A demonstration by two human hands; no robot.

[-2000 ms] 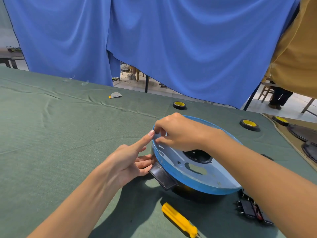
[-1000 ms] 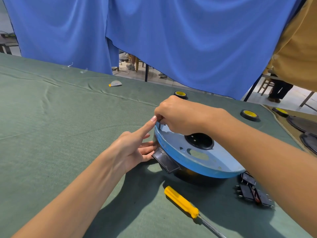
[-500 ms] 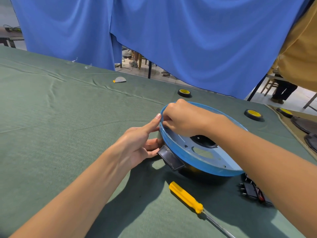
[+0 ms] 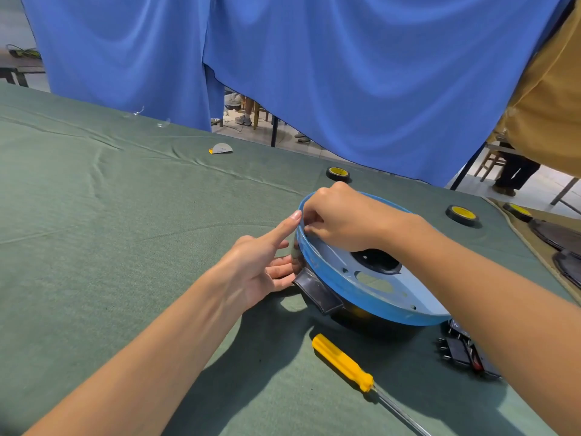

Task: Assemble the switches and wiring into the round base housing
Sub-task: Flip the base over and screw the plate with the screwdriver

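Observation:
The round base housing (image 4: pixel 361 297), blue-rimmed with a pale inner plate and a black underside, sits tilted on the green cloth at centre right. A black handle tab (image 4: pixel 317 292) sticks out of its near left side. My left hand (image 4: pixel 261 265) presses against the housing's left wall, index finger stretched up to the rim. My right hand (image 4: pixel 342 220) reaches inside the far left rim with its fingertips pinched together; what they pinch is hidden. Black switch parts with wiring (image 4: pixel 465 354) lie on the cloth right of the housing, partly under my right forearm.
A yellow-handled screwdriver (image 4: pixel 344 361) lies in front of the housing. Tape rolls with yellow cores (image 4: pixel 338 174) (image 4: pixel 462 214) sit behind it. A small white scrap (image 4: pixel 221 149) lies far back. Dark discs (image 4: pixel 556 234) rest at the right edge. Blue curtains hang behind the table.
The housing's far rim has tipped up towards me. My right hand has shifted slightly along the inside of the left rim. My left index finger stays on the rim.

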